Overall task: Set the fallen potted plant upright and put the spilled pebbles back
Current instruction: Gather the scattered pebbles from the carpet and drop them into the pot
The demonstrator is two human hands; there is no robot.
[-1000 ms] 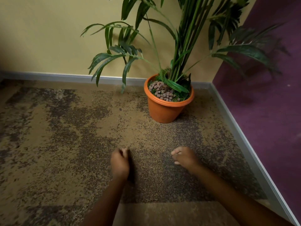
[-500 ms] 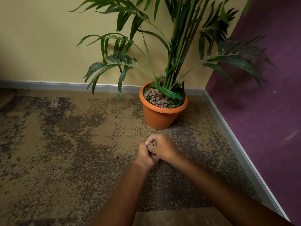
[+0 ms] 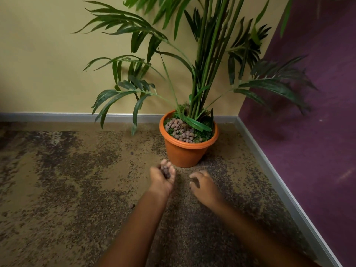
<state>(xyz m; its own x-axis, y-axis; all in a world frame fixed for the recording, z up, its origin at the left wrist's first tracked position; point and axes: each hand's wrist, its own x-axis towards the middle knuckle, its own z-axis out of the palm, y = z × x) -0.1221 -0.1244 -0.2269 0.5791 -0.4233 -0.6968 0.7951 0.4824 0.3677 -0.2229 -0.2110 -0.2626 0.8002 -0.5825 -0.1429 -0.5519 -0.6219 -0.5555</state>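
The orange pot (image 3: 185, 154) stands upright in the room's corner, with tall green palm stems and fronds (image 3: 204, 60) rising from it. Brown pebbles (image 3: 180, 130) lie heaped on the green moss inside its rim. My left hand (image 3: 161, 180) is cupped just in front of the pot and holds a small pile of dark pebbles (image 3: 165, 170). My right hand (image 3: 203, 185) hovers to its right, fingers curled and apart, holding nothing. A single loose pebble (image 3: 131, 206) lies on the carpet left of my left forearm, and another pebble (image 3: 131, 153) rests farther back.
Mottled tan and brown carpet (image 3: 67, 180) covers the floor. A yellow wall (image 3: 48, 54) with a grey skirting board runs behind the pot. A purple wall (image 3: 312, 141) closes off the right side. Low fronds (image 3: 119, 97) hang over the carpet left of the pot.
My hands, pressed together half a second ago, have parted. The left one now lies palm-up with pebbles in it, and the right has drawn off to the right.
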